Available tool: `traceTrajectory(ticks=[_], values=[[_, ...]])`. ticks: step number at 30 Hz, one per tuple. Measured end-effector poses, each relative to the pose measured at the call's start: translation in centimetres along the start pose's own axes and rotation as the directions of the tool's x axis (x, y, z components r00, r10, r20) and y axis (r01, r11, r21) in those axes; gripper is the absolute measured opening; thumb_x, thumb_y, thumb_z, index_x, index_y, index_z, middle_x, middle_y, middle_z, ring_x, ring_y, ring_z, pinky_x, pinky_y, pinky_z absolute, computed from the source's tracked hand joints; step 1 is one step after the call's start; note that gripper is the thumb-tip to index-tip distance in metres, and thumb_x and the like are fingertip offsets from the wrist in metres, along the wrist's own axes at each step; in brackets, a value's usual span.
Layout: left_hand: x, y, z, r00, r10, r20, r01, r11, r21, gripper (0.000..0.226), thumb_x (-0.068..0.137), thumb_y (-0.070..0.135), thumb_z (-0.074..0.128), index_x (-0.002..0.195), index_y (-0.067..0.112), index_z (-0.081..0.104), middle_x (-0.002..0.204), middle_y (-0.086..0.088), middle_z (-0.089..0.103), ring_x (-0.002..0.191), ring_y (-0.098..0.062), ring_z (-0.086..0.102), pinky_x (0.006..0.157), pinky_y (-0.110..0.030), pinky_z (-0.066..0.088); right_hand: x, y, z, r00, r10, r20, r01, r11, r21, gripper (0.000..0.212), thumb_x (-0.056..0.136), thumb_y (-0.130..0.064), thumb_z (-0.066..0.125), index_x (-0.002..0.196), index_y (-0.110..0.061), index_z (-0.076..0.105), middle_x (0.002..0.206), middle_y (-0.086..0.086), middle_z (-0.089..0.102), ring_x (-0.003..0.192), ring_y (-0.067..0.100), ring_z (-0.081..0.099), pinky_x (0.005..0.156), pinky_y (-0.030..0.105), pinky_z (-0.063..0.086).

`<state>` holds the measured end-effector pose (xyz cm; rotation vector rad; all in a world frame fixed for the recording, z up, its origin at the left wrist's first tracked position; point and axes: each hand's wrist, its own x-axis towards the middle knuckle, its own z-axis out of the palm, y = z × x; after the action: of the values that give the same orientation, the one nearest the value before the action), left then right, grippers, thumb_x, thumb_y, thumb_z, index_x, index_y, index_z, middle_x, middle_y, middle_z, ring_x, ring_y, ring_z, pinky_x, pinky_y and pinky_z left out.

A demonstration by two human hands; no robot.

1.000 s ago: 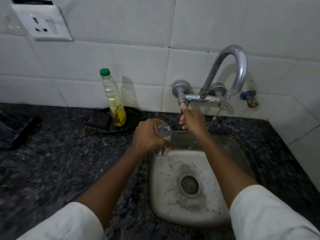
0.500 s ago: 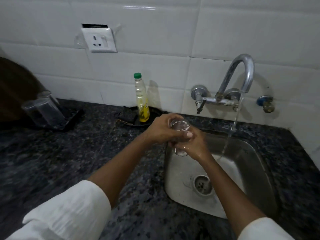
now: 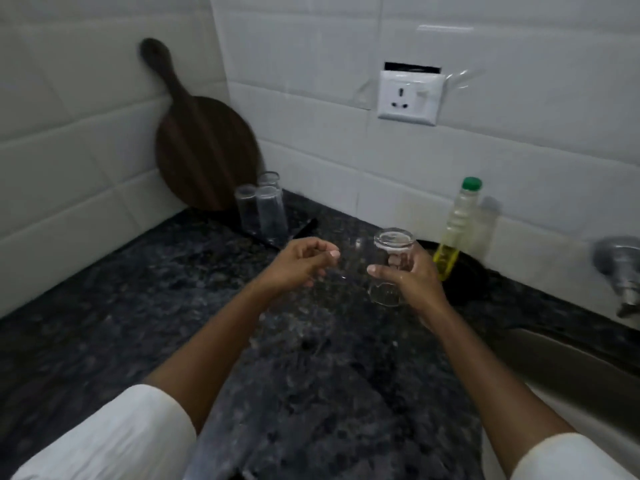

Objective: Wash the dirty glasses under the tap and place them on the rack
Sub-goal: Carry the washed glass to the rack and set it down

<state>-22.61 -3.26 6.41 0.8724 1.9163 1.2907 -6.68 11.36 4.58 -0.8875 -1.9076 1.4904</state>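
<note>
My right hand [image 3: 414, 282] grips a clear glass [image 3: 391, 268] held upside down above the dark granite counter [image 3: 173, 306], left of the sink. To its left, my left hand [image 3: 298, 265] hovers with fingers loosely curled and holds nothing. Three clear glasses [image 3: 261, 209] stand upside down on a flat black rack [image 3: 298, 230] in the back corner of the counter. Only a blurred handle of the tap [image 3: 620, 271] shows at the right edge.
A dark round wooden board [image 3: 204, 150] leans on the tiled wall behind the rack. A bottle of yellow liquid with a green cap [image 3: 457, 226] stands on a black dish beside my right hand. The steel sink [image 3: 571, 368] rim lies at the right. A wall socket [image 3: 410, 97] sits above.
The view swung left from the sink to the counter corner. The glass went from both hands over the sink to my right hand alone, upside down over the counter. My left hand let go.
</note>
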Motion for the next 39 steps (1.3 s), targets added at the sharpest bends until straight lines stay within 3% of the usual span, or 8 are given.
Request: traceTrajectory(ticks=[3, 7, 12, 16, 21, 28, 33, 39], values=[[2.1, -1.7, -5.3, 0.997, -0.020, -0.078, 0.018, 1.000, -0.023, 0.016, 0.097, 0.034, 0.060, 0.104, 0.022, 0.068, 0.099, -0.002, 0.074, 0.071, -0.005, 0.062, 0.061, -0.023, 0.046, 5.7, -0.6, 5.6, 1.000, 0.025, 0.013, -0.025, 1.000, 0.004, 0.041, 0.060, -0.018, 0.087, 0.090, -0.029, 0.061, 0.082, -0.010, 0.060, 0.080, 0.015, 0.058, 0.066, 0.030, 0.049], [5.3, -4.3, -10.8, 0.992, -0.018, -0.122, 0.011, 0.998, -0.059, 0.017, 0.098, 0.027, 0.059, 0.106, 0.014, 0.067, 0.099, -0.006, 0.074, 0.063, 0.006, 0.063, 0.054, -0.011, 0.046, 13.5, -1.4, 12.1, 1.000, 0.022, -0.009, -0.023, 0.999, -0.047, 0.043, 0.057, -0.023, 0.087, 0.089, -0.031, 0.059, 0.102, 0.003, 0.070, 0.093, 0.023, 0.065, 0.082, 0.040, 0.056], [8.1, -7.1, -14.9, 0.990, -0.036, -0.137, 0.026, 0.997, -0.074, 0.022, 0.097, 0.031, 0.060, 0.110, 0.016, 0.068, 0.100, -0.003, 0.076, 0.072, -0.002, 0.063, 0.062, -0.016, 0.048, 21.1, -1.7, 17.6, 0.999, -0.030, -0.020, 0.027, 0.993, -0.117, 0.070, 0.050, -0.021, 0.093, 0.114, -0.019, 0.066, 0.103, -0.003, 0.072, 0.091, 0.013, 0.067, 0.072, 0.019, 0.052], [9.9, -8.7, -16.7, 0.990, -0.028, -0.137, 0.017, 0.997, -0.079, 0.018, 0.097, 0.028, 0.061, 0.108, 0.017, 0.069, 0.098, -0.004, 0.076, 0.072, -0.001, 0.064, 0.061, -0.015, 0.048, 25.3, -1.0, 20.5, 0.996, -0.077, -0.032, 0.067, 0.969, -0.238, 0.071, 0.042, -0.027, 0.092, 0.108, -0.018, 0.068, 0.098, -0.003, 0.074, 0.089, 0.014, 0.069, 0.080, 0.031, 0.057], [11.2, -9.9, -17.8, 0.989, -0.013, -0.150, -0.005, 0.993, -0.119, 0.011, 0.096, 0.021, 0.061, 0.103, 0.016, 0.068, 0.096, -0.006, 0.075, 0.068, 0.007, 0.064, 0.056, -0.008, 0.045, 28.1, -0.3, 22.8, 0.992, -0.128, 0.021, 0.126, 0.914, -0.385, 0.053, 0.049, -0.026, 0.088, 0.099, -0.020, 0.069, 0.093, -0.002, 0.073, 0.087, 0.016, 0.069, 0.077, 0.027, 0.054], [11.2, -10.6, -18.5, 0.987, -0.020, -0.156, -0.002, 0.991, -0.137, 0.014, 0.096, 0.022, 0.062, 0.105, 0.014, 0.069, 0.101, -0.012, 0.074, 0.069, 0.006, 0.063, 0.057, -0.010, 0.046, 28.8, 0.0, 24.1, 0.985, -0.155, 0.080, 0.175, 0.866, -0.468, 0.050, 0.060, -0.030, 0.088, 0.104, -0.017, 0.070, 0.102, 0.003, 0.074, 0.091, 0.016, 0.067, 0.083, 0.031, 0.054], [11.1, -10.9, -18.9, 0.987, -0.036, -0.158, 0.017, 0.992, -0.124, 0.014, 0.095, 0.026, 0.063, 0.104, 0.018, 0.070, 0.102, -0.013, 0.074, 0.070, 0.000, 0.063, 0.058, -0.012, 0.047, 28.6, -0.4, 23.6, 0.985, -0.136, 0.109, 0.171, 0.883, -0.437, 0.056, 0.058, -0.024, 0.090, 0.109, -0.013, 0.070, 0.104, 0.003, 0.074, 0.088, 0.013, 0.066, 0.083, 0.031, 0.055], [10.8, -10.7, -18.4, 0.985, -0.030, -0.167, 0.012, 0.994, -0.108, 0.019, 0.096, 0.020, 0.061, 0.110, 0.010, 0.068, 0.103, -0.014, 0.074, 0.068, 0.005, 0.063, 0.058, -0.008, 0.047, 28.8, -0.4, 23.0, 0.984, -0.122, 0.134, 0.167, 0.897, -0.410, 0.059, 0.054, -0.023, 0.092, 0.108, -0.012, 0.068, 0.102, 0.003, 0.074, 0.087, 0.014, 0.069, 0.080, 0.028, 0.056]])
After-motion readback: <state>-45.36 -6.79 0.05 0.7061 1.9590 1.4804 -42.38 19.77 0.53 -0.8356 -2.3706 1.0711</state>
